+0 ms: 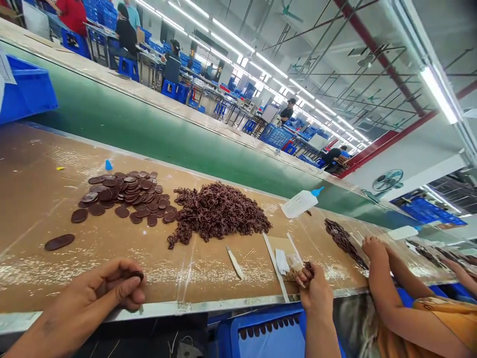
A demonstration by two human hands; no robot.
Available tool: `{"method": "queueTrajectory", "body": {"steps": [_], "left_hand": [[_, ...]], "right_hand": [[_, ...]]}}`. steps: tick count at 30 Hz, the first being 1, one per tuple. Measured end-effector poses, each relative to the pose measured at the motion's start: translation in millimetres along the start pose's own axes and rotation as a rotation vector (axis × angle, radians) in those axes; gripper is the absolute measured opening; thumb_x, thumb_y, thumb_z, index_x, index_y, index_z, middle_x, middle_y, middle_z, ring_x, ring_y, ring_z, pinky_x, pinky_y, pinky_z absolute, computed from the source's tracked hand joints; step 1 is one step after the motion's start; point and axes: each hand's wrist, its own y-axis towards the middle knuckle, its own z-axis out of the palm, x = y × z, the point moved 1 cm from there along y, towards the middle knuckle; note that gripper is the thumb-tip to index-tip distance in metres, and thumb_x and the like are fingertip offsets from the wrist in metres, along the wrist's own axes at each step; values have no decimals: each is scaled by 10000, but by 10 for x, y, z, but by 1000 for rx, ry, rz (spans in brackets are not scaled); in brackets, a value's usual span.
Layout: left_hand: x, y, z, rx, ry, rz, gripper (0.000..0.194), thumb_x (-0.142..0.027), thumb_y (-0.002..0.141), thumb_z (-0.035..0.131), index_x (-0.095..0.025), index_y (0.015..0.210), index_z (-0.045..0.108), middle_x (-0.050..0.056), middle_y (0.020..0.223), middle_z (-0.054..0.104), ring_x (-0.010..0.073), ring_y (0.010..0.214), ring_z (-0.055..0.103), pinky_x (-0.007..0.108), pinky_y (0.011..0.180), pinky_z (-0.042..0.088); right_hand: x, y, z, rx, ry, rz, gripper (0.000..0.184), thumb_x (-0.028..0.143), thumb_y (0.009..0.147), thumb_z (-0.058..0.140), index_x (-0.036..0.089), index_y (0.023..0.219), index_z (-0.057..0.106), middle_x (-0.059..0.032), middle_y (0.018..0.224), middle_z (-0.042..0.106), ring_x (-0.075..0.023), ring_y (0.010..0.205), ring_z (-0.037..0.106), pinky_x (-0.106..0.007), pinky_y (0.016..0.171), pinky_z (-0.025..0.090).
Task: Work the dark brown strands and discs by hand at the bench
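My left hand rests at the near edge of the brown worktable, fingers closed on a dark brown oval disc. My right hand is curled at the table edge, pinching a small brown piece beside a little clear bag. Beyond the left hand lies a spread of brown oval discs, with one loose disc off to the left. A heap of small brown ring-like parts sits in the middle.
A white glue bottle with a blue cap lies on its side. A white blade-like tool and paper strips lie near the front. A co-worker's arm reaches in from the right. A green conveyor belt runs behind; a blue bin stands at far left.
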Motion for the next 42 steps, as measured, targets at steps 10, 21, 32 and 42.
{"method": "queueTrajectory", "body": {"steps": [10, 21, 32, 42], "left_hand": [[315, 40, -76, 42, 11, -103, 493, -630, 805, 723, -280, 1110, 557, 56, 920, 810, 273, 731, 781, 365, 660, 697], [215, -12, -50, 110, 62, -154, 485, -640, 858, 663, -309, 1165, 484, 19, 916, 804, 224, 791, 769, 280, 723, 667], [244, -30, -72, 104, 86, -140, 427, -612, 894, 637, -312, 1166, 500, 10, 923, 792, 216, 766, 757, 297, 727, 660], [182, -44, -45, 111, 107, -119, 422, -625, 910, 606, -307, 1169, 507, 11, 900, 784, 210, 763, 748, 281, 701, 646]], "right_hand": [[-49, 58, 10, -16, -9, 33, 479, 312, 535, 894, 217, 647, 438, 126, 469, 363, -43, 408, 336, -155, 309, 267], [-70, 108, -13, -26, -36, 43, 494, 296, 486, 908, 212, 656, 453, 128, 465, 377, -43, 406, 355, -143, 308, 287], [-68, 109, -12, -23, -39, 56, 487, 282, 484, 911, 211, 659, 462, 124, 466, 371, -47, 405, 342, -143, 294, 283], [-81, 85, -6, -11, 21, -9, 463, 294, 490, 917, 203, 653, 494, 114, 485, 388, -48, 432, 338, -140, 298, 292]]}}
